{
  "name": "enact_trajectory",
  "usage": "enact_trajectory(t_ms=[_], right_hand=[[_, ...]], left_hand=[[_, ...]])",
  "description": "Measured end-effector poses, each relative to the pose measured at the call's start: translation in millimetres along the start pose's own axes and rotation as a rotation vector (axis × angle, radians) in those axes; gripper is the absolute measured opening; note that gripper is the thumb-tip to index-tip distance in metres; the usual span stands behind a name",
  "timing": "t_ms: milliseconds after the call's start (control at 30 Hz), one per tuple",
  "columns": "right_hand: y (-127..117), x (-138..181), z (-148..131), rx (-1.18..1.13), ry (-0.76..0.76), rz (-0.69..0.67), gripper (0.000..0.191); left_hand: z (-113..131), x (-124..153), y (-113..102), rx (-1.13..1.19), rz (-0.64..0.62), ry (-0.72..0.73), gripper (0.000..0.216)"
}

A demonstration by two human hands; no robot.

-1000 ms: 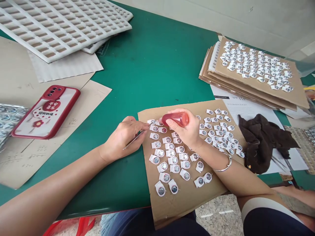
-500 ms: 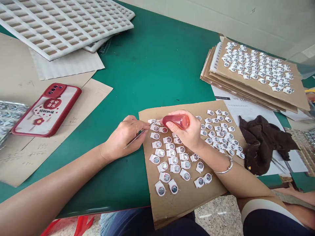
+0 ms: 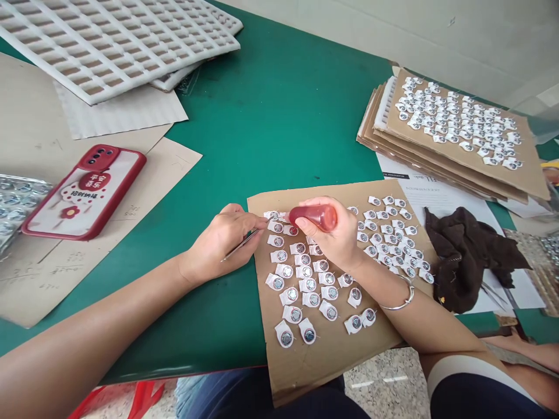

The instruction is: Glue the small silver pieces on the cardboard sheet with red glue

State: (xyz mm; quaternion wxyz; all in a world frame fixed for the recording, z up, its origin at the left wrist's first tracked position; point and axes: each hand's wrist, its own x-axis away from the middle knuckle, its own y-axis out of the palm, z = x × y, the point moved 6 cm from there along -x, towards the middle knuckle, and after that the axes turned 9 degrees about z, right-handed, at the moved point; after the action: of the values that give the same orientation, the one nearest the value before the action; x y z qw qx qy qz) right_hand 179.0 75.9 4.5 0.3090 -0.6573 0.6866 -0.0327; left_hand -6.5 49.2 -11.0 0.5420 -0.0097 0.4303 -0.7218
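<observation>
My right hand (image 3: 338, 238) is wrapped round a red squeeze bottle (image 3: 314, 217), tilted with its narrow end to the left over a brown cardboard sheet (image 3: 314, 361). My left hand (image 3: 227, 238) pinches thin metal tweezers (image 3: 240, 246), whose tip reaches the top-left pieces on the sheet. Rows of small round metal pieces on white tabs (image 3: 311, 299) lie across the cardboard, some with fine wires. Just under the bottle, one piece (image 3: 292, 231) looks reddish. The bottle's tip and what the tweezers touch are too small to make out.
At the back right stands a cardboard stack (image 3: 454, 169) topped with more such pieces. A dark cloth (image 3: 471, 256) lies right of the sheet. A red-cased phone (image 3: 85, 195) and white foam trays (image 3: 117, 49) are on the left. Another person's arm (image 3: 524, 349) shows at lower right.
Almost nothing differs. The view has shifted very slightly; both hands keep the same place and hold.
</observation>
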Motion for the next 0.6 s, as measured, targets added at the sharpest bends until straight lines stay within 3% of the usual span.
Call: enact_trajectory(t_ms=[267,600], right_hand=[[1,1,0,-0.013,-0.009,-0.014,0.029],[1,1,0,-0.021,0.002,-0.010,0.028]], left_hand=[[-4,3,1,-0.008,-0.002,-0.025,0.019],[-18,5,1,-0.002,0.024,-0.223,0.016]])
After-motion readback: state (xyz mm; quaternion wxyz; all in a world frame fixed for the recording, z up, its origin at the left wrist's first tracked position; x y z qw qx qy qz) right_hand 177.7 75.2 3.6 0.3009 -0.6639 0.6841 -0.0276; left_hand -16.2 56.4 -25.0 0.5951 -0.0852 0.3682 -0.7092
